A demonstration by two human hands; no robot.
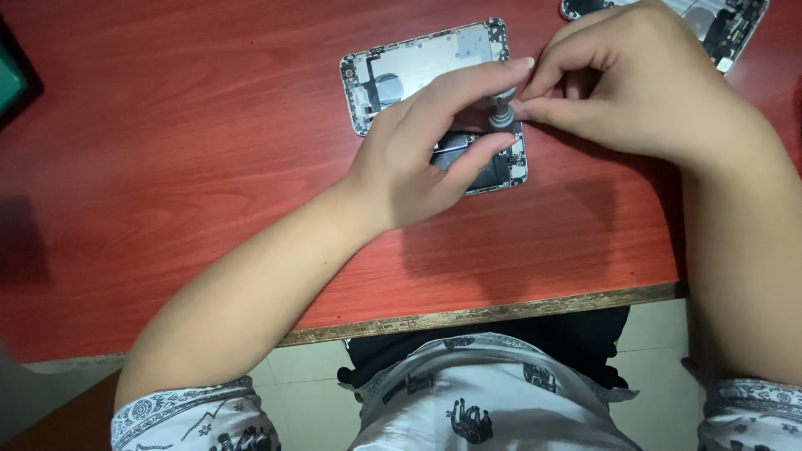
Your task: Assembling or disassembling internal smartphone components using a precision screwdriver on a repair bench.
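**Both hands on one small tool, upright over the opened phone**

Opened phone housing lying flat on the red desk, long axis running from upper left toward lower right, far end bare and silvery, near end hidden under the fingers. Small screwdriver standing nearly upright over the near right part of that housing, grey knurled collar showing, tip hidden; contact with the phone's inside cannot be confirmed.

Left hand curled over the near end of the housing, forefinger stretched to the tool's top, thumb lower against the dark inner parts; lightly closed, steadying rather than clamping, so far as visible. Right hand coming in from the right, thumb and forefinger pinched together at the tool's collar, remaining fingers folded.

Both hands meeting at the same point, directly above the housing; neither clearly nearer. Tool axis roughly square to the phone's flat face. Left forearm crossing the desk edge diagonally from lower left.

Second opened phone at the upper right corner, partly behind the right hand, apart from the work. Dark object with a green face at the left edge, well apart.
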